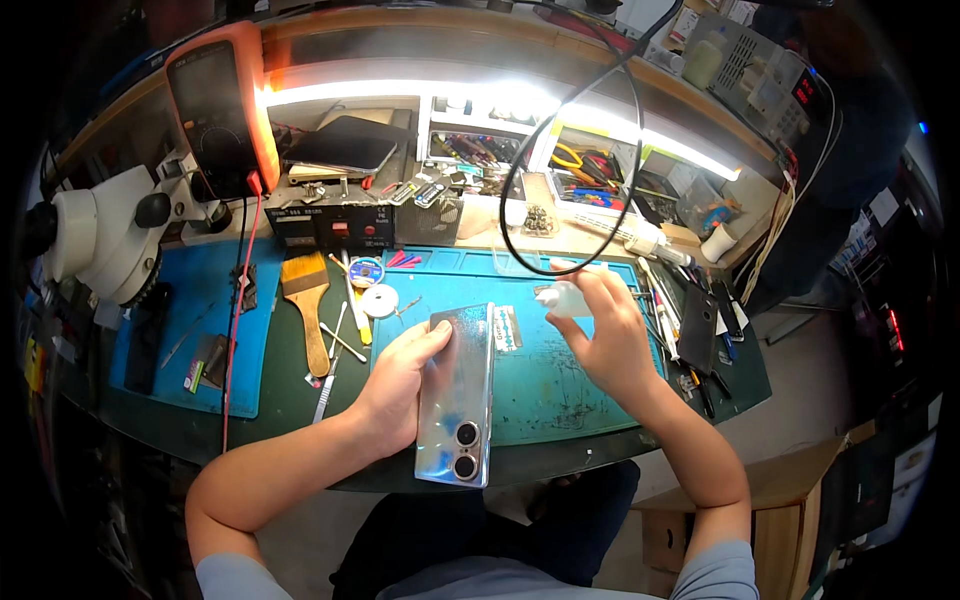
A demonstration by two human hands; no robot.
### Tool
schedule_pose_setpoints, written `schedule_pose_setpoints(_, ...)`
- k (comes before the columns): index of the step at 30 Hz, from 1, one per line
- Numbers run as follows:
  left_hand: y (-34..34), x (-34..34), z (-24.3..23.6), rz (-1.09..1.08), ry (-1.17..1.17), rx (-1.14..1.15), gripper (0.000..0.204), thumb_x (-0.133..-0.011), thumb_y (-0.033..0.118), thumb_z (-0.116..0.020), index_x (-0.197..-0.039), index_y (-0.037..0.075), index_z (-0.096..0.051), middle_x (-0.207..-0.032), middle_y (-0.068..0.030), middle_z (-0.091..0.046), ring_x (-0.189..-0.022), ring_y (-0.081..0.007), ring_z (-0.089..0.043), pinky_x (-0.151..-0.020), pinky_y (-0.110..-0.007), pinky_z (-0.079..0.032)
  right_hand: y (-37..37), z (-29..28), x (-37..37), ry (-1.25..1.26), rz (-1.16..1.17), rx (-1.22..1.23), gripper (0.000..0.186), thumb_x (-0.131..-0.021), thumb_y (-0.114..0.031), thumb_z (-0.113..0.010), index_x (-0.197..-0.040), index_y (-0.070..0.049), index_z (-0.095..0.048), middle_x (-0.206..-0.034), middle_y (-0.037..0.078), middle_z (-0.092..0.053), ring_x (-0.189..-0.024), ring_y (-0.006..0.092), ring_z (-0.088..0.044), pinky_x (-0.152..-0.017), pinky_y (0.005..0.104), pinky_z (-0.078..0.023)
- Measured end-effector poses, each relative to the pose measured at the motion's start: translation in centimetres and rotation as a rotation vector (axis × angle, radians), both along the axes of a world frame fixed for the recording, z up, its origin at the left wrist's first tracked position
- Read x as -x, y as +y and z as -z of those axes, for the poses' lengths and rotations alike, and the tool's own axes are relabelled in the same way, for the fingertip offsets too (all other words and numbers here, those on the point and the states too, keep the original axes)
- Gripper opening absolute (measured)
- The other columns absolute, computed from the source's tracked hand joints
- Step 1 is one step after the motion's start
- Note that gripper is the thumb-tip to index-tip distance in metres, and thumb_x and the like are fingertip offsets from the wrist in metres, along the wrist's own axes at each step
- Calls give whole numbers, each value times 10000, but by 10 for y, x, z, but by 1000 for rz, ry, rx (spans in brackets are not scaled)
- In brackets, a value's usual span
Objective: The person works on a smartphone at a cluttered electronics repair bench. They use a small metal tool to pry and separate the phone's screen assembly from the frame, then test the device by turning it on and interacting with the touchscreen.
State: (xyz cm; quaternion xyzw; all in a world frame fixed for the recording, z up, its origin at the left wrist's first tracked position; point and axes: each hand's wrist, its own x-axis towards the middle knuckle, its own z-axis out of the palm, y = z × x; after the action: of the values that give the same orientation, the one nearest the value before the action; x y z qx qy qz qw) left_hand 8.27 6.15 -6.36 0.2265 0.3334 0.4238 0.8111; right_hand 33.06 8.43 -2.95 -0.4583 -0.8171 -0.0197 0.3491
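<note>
My left hand (400,385) is closed round a shiny silver-blue smartphone (455,385), its thumb along the upper left edge. The phone's back faces up, and two round camera lenses show at its near end. Further right, above the mat, my right hand (612,330) pinches a small translucent white bottle (566,298) between thumb and fingers. The bottle lies tilted, with its narrow tip pointing left toward the phone. Between the two hands a flat razor blade (507,328) rests on the blue-green work mat (560,400).
Left of the mat lie a wide brush (305,300), cotton swabs (345,340) and solder reels (378,300). An orange multimeter (220,110) and a microscope (100,235) stand at the left. A black cable (503,190) loops above my right hand. Tools and a dark phone (698,328) lie right.
</note>
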Motion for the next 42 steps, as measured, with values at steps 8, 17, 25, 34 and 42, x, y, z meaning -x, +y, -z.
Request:
schedule_pose_setpoints(8, 3, -2, 4, 5, 0, -25, 245, -1052, 239, -476, -1211, 68, -550, -1140, -46, -620, -1056, -148, -591, -946, -345, -497, -5, -14, 9, -369, -56, -407, 415, -769, -98, -679, -1182, -104, -651, -1175, 43, -623, -1115, 229, -594, -885, 383, -504)
schedule_pose_setpoints(17, 2, -4, 2, 14, 13, -76, 312, -1054, 285, -463, -1260, 56, -513, -1200, -80, -610, -1096, -186, -611, -965, -392, -517, -5, -24, 10, -459, -44, -475, 377, -794, -134, -659, -1171, -123, -673, -1179, 45, -619, -1121, 220, -590, -869, 362, -500)
schedule_pose_setpoints(25, 1, -3, -1, 24, 21, -76, 310, -1058, 278, -454, -1261, 52, -515, -1201, -84, -609, -1094, -186, -612, -968, -386, -516, -9, -23, 10, -458, -54, -471, 385, -792, -135, -664, -1177, -134, -670, -1196, 50, -607, -1121, 220, -589, -861, 364, -503)
schedule_pose_setpoints(34, 7, 7, 19, -22, -7, -19, 220, -1045, 256, -495, -1168, 88, -565, -1107, -18, -628, -1022, -127, -598, -918, -321, -507, 31, -11, -19, 64, 68, 16, 474, -792, -222, -807, -1193, -32, -642, -1134, 148, -645, -1039, 313, -640, -873, 387, -514)
schedule_pose_setpoints(42, 0, -5, -6, 11, -71, 43, 283, -1032, 311, -505, -1208, 97, -560, -1137, -50, -629, -1054, -179, -604, -950, -363, -494, 151, 52, -80, 479, 268, 225, 455, -813, -274, -794, -1119, 27, -640, -998, 107, -696, -936, 177, -662, -849, 309, -522)
